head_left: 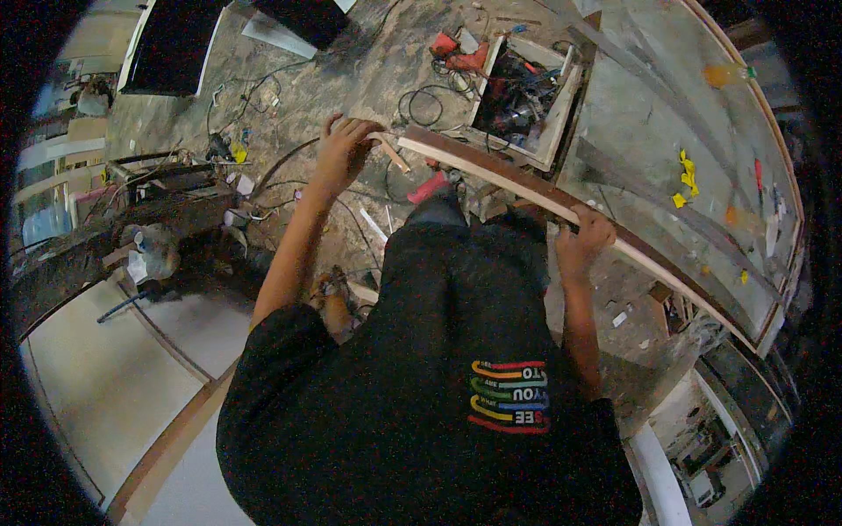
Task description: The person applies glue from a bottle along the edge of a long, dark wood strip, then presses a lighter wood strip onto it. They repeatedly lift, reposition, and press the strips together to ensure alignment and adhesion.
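Note:
A long wooden board [496,170], brown on its face and pale along its near edge, runs slantwise from the middle of the view to the lower right. My right hand [586,235] is closed around its near edge, about midway along. Just beyond the board's left end, my left hand [347,151] is raised with its fingers curled round a thin pale strip [390,151]. A short length of the strip hangs out beside the fingers, bent downward. Whether the strip is joined to the board, I cannot tell.
A wooden tray [561,131] of jumbled tools lies beyond the board, with a red power tool [465,57] and looped cables beside it. A large grey panel [649,131] at the right carries yellow scraps [687,178] and an orange bottle [728,75]. Pale panels [114,377] lie at lower left.

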{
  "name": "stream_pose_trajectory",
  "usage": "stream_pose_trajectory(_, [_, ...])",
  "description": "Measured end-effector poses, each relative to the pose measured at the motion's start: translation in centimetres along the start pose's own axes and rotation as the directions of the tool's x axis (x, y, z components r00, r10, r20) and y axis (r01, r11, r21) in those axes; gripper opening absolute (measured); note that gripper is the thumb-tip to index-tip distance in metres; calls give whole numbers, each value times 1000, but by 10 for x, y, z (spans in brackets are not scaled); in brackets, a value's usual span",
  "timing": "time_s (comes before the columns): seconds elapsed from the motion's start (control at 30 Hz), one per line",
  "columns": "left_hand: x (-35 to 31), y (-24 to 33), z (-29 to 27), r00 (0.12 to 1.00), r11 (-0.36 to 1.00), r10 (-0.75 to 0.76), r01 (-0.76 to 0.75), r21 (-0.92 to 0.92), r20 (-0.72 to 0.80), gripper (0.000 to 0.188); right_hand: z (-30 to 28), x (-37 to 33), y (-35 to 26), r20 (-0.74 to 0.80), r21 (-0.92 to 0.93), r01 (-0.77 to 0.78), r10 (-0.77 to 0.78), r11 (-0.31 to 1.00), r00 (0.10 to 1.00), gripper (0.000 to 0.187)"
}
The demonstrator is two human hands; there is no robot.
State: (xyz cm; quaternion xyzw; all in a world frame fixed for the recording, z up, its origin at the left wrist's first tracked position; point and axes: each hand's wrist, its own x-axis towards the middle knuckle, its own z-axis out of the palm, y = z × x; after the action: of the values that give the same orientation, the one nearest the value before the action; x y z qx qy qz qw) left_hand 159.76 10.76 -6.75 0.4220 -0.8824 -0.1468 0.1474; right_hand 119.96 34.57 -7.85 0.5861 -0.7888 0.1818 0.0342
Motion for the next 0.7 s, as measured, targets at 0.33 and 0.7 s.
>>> stream_pose_trajectory(0.33, [3,-5,36,980,987,-12,-20,-161,-197,20,67,115,-231,118,305,541,-595,784,795,40])
stream_pose_trajectory(0.7, [5,-12,34,947,978,74,-130,-160,-312,27,104,120,-244,-49,426,539,-577,726,815,13])
